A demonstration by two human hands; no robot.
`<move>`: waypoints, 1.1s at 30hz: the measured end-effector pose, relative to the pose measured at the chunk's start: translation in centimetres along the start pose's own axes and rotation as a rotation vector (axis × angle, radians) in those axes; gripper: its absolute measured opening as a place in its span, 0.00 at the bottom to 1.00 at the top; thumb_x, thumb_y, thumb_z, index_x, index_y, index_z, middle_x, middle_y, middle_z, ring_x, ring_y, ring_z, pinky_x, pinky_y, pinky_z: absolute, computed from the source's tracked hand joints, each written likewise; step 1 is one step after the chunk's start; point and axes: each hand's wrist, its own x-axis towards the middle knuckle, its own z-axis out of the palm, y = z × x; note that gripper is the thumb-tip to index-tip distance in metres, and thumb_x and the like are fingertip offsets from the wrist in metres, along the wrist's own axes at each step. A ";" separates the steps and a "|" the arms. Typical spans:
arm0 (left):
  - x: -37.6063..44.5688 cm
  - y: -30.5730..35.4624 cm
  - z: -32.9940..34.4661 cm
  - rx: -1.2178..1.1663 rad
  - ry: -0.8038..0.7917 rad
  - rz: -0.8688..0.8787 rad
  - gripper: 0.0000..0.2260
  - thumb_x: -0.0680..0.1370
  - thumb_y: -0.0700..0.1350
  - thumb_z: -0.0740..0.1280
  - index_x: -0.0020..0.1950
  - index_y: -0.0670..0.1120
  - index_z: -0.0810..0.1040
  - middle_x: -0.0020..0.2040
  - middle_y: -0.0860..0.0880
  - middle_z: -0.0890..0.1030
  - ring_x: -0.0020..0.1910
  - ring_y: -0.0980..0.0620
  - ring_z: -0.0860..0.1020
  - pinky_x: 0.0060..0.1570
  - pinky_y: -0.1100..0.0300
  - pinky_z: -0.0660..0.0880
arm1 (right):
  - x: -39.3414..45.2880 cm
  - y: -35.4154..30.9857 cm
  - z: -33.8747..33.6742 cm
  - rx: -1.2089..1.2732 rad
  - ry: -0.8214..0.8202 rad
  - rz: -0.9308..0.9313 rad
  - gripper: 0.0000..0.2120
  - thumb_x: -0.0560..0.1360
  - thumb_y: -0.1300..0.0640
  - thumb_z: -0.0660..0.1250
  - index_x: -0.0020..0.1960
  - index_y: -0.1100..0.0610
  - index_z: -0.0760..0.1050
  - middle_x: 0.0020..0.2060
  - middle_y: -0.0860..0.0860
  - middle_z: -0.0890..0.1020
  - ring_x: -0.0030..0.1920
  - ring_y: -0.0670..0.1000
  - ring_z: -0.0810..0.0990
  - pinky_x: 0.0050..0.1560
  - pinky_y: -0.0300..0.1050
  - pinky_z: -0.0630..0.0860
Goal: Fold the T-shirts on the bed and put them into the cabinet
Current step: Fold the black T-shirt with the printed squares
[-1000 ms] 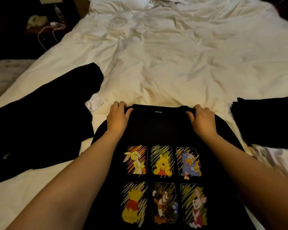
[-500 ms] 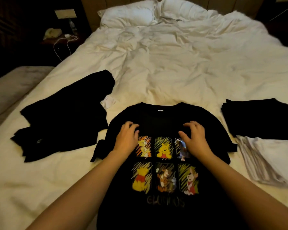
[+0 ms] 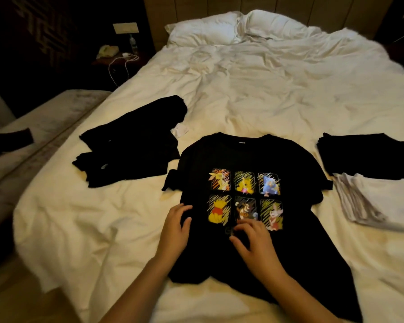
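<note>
A black T-shirt (image 3: 247, 155) with six cartoon panels lies spread face up on the white bed (image 3: 254, 94), collar pointing away from me. My left hand (image 3: 175, 229) rests flat on its left side near the edge, fingers relaxed. My right hand (image 3: 257, 243) lies on the shirt just below the print, fingers spread and lightly bent, gripping nothing. A loose black garment (image 3: 131, 145) sits crumpled to the left. At the right lie a folded black shirt (image 3: 366, 155) and a folded white shirt (image 3: 380, 203).
Two white pillows (image 3: 231, 29) lie at the headboard. A bedside table (image 3: 117, 59) with a phone, a bottle and a white cable stands at the far left. A padded bench (image 3: 33, 127) with a dark item runs along the bed's left side.
Both hands slid from the collar down the shirt's front towards me, flattening it. The view pulled back, showing more of the bed and the whole shirt.
</note>
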 end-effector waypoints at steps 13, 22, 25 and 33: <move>-8.7 -1.6 -2.7 -0.004 -0.013 -0.087 0.30 0.72 0.65 0.70 0.70 0.54 0.74 0.66 0.58 0.70 0.69 0.57 0.67 0.70 0.57 0.67 | -7.9 -1.9 3.5 -0.246 0.182 -0.213 0.17 0.75 0.45 0.61 0.54 0.52 0.82 0.54 0.49 0.80 0.58 0.55 0.77 0.60 0.48 0.65; -9.3 -2.7 -3.2 0.029 -0.132 0.064 0.32 0.66 0.56 0.76 0.68 0.63 0.71 0.60 0.57 0.80 0.59 0.55 0.78 0.61 0.53 0.75 | -7.3 -3.2 2.1 0.012 0.199 -0.089 0.11 0.77 0.52 0.57 0.53 0.55 0.76 0.51 0.47 0.75 0.52 0.49 0.74 0.53 0.42 0.69; -9.4 -2.6 -2.9 -0.204 -0.067 -0.057 0.12 0.73 0.47 0.76 0.55 0.59 0.81 0.51 0.54 0.83 0.52 0.57 0.81 0.56 0.55 0.78 | -6.0 -3.5 1.3 -0.064 0.271 -0.137 0.11 0.78 0.54 0.62 0.52 0.59 0.78 0.49 0.52 0.74 0.49 0.53 0.73 0.47 0.46 0.73; -5.8 -0.8 -4.4 -0.765 -0.062 -0.431 0.06 0.79 0.43 0.69 0.44 0.43 0.79 0.40 0.44 0.78 0.43 0.48 0.75 0.41 0.55 0.67 | 1.1 -5.2 -2.7 -0.152 0.159 -0.084 0.07 0.80 0.56 0.66 0.55 0.55 0.81 0.43 0.52 0.85 0.43 0.56 0.83 0.41 0.50 0.79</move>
